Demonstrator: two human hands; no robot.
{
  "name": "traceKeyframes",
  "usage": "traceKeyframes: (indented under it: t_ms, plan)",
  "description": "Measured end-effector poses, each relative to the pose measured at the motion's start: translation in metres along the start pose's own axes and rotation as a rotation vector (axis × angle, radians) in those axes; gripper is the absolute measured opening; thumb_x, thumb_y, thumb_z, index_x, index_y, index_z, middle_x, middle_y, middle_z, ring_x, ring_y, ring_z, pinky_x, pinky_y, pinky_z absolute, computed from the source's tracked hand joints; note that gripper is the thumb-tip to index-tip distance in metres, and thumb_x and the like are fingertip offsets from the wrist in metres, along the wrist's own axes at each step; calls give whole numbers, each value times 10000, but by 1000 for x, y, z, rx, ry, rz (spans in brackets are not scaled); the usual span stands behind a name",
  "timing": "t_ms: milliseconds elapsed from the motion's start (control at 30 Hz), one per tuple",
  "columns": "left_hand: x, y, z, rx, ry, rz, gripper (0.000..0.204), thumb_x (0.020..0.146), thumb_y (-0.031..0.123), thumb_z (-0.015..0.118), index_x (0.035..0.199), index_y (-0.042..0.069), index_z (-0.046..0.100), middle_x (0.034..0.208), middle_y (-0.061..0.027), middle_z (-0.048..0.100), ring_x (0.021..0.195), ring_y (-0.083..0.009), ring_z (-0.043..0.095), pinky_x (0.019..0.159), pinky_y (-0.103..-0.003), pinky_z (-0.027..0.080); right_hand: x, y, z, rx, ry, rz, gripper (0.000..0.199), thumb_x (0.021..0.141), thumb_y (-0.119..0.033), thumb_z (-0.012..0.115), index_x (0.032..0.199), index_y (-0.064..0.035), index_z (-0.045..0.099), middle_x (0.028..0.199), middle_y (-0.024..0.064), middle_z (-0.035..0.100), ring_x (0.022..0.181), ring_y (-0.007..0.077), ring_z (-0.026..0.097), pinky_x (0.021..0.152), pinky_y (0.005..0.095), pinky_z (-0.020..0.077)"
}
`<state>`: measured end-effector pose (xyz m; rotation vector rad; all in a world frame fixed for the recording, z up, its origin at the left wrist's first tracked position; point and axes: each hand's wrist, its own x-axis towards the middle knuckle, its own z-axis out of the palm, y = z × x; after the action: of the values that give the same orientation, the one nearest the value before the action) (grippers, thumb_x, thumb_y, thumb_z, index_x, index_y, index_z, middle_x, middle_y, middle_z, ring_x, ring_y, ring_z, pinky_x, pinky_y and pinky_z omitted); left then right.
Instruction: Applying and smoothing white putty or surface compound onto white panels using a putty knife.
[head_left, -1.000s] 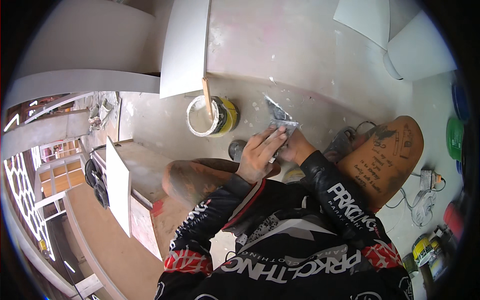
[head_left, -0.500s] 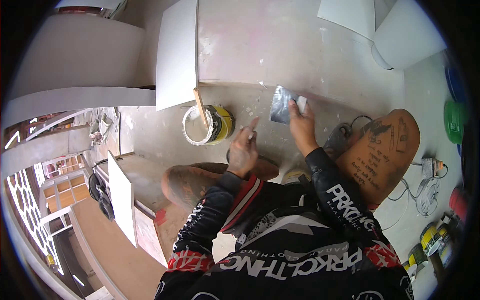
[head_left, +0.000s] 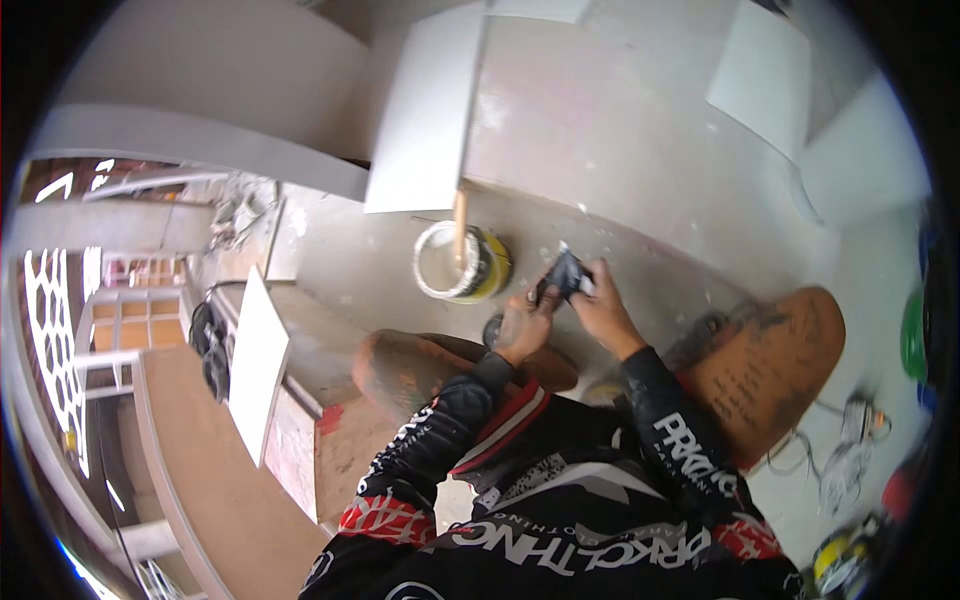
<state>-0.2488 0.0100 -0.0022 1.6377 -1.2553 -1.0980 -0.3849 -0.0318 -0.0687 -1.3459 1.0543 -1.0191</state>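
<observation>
Both hands meet in front of me, beyond my bent knees. Between them is a small, shiny dark-grey sheet [head_left: 566, 272]; its exact kind is unclear. My right hand [head_left: 607, 312] is closed on its right side, with a small white bit by the fingers. The fingers of my left hand [head_left: 524, 328] are closed on its left edge. Just left of the hands stands an open bucket [head_left: 495, 266] with a yellow and black side and a white-smeared rim. Whitish material is inside it, and a wooden stick [head_left: 461, 230] leans up from it.
A white panel [head_left: 425, 110] lies beyond the bucket, against a large pale board [head_left: 590, 120]. Another white panel [head_left: 260, 365] stands at left beside a brown board [head_left: 190, 440]. Cables and a power tool [head_left: 858, 420] lie at right, near several cans [head_left: 840, 560].
My left hand has moved up to the dark sheet and taken its edge. The sheet is now tilted or bent between both hands. The whole view has shifted, with the bucket further right.
</observation>
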Motion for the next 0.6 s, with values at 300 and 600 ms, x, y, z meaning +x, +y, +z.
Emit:
traceKeyframes:
  t_ms: [300,600]
  plan:
    - [-21,34,14,149,-22,303,501,909,31,551,1391,158,500,854,-280,613,675,-358,638,667,-383,513,34,-27,-32,716,-302,366,742,645,-15,432,1386,-32,417,1191,75,562,1030,183,535,910,267,416]
    - [-3,6,20,240,90,195,636,804,15,551,1410,188,464,981,-290,627,842,-450,636,729,-458,521,24,7,2,647,-242,513,740,622,-37,400,1353,76,444,1355,134,510,1243,238,484,1089,321,318]
